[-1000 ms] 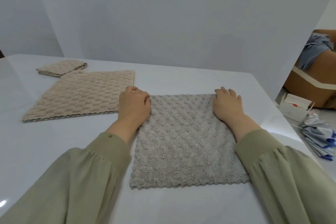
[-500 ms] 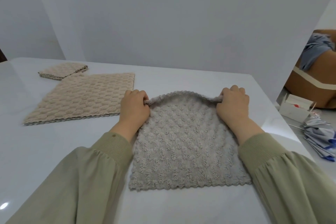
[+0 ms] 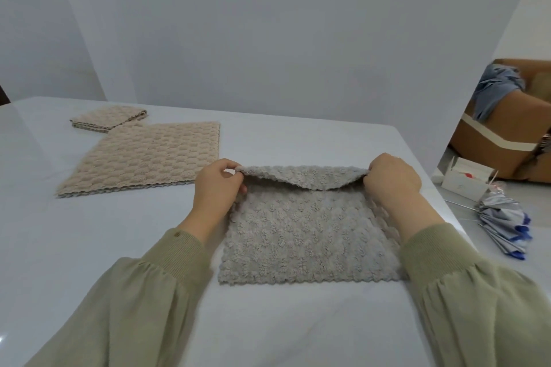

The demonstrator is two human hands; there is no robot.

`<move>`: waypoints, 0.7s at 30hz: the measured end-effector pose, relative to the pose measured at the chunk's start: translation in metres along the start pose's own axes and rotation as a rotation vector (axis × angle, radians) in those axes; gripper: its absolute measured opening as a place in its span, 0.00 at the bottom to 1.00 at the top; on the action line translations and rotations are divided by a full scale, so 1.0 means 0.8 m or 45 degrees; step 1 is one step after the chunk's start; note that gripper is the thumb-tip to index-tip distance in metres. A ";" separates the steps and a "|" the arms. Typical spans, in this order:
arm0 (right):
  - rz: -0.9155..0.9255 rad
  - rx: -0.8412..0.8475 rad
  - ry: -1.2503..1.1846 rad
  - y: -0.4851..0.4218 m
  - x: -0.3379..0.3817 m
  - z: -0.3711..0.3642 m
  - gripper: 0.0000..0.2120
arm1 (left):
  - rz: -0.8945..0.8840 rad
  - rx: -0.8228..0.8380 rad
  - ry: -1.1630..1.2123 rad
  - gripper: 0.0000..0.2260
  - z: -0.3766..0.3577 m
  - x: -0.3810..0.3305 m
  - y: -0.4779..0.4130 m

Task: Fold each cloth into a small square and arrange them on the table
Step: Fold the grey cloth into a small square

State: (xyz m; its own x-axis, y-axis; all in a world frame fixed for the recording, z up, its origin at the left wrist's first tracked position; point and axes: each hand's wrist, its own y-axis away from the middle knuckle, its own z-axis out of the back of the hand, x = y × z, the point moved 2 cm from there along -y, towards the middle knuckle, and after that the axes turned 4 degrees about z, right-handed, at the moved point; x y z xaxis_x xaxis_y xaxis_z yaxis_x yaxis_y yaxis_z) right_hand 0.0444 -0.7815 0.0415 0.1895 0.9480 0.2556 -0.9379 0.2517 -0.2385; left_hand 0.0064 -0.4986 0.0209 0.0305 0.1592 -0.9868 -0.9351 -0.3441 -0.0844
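Note:
A grey textured cloth point(image 3: 307, 232) lies on the white table point(image 3: 89, 247) in front of me. My left hand point(image 3: 216, 191) pinches its far left corner and my right hand point(image 3: 392, 177) pinches its far right corner. Both corners are lifted off the table, and the far edge sags between them, curling toward me over the flat part. A larger beige cloth point(image 3: 146, 156) lies flat to the left. Behind it sits a small folded beige square point(image 3: 108, 118).
The table's right edge runs close past my right arm. Beyond it, on the floor, lie a folded grey and blue umbrella point(image 3: 504, 223), a small white box point(image 3: 465, 180) and a cardboard box point(image 3: 507, 134) with blue fabric draped on it. A grey wall stands behind the table.
My hands went from resting flat on the grey cloth's far corners to pinching them, and have lifted the far edge up and back toward me.

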 end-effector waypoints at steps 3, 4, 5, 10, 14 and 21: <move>-0.039 0.026 -0.108 0.010 -0.008 -0.008 0.08 | 0.125 0.055 0.218 0.08 0.001 -0.001 0.010; -0.024 0.001 -0.160 0.014 -0.009 -0.010 0.07 | 0.156 0.059 0.255 0.09 0.002 -0.001 0.010; -0.001 -0.020 -0.237 0.017 -0.009 -0.011 0.07 | 0.194 0.060 0.295 0.09 0.003 -0.001 0.011; -0.050 0.103 -1.045 0.019 0.003 -0.010 0.13 | 0.332 0.129 0.573 0.08 0.015 -0.001 0.003; 0.151 0.054 -1.006 0.016 0.028 -0.008 0.16 | 0.368 0.199 0.875 0.12 0.024 -0.005 -0.010; 0.344 -0.220 -1.307 0.026 0.062 0.001 0.20 | 0.174 0.329 1.126 0.18 0.040 -0.023 -0.019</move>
State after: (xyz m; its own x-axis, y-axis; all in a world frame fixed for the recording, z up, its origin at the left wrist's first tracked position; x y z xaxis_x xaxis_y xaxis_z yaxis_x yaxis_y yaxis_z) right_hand 0.0341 -0.7292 0.0503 -0.4279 0.3801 0.8200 -0.8433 0.1586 -0.5135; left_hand 0.0084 -0.4666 0.0450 0.0727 -0.6670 -0.7415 -0.9967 -0.0745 -0.0307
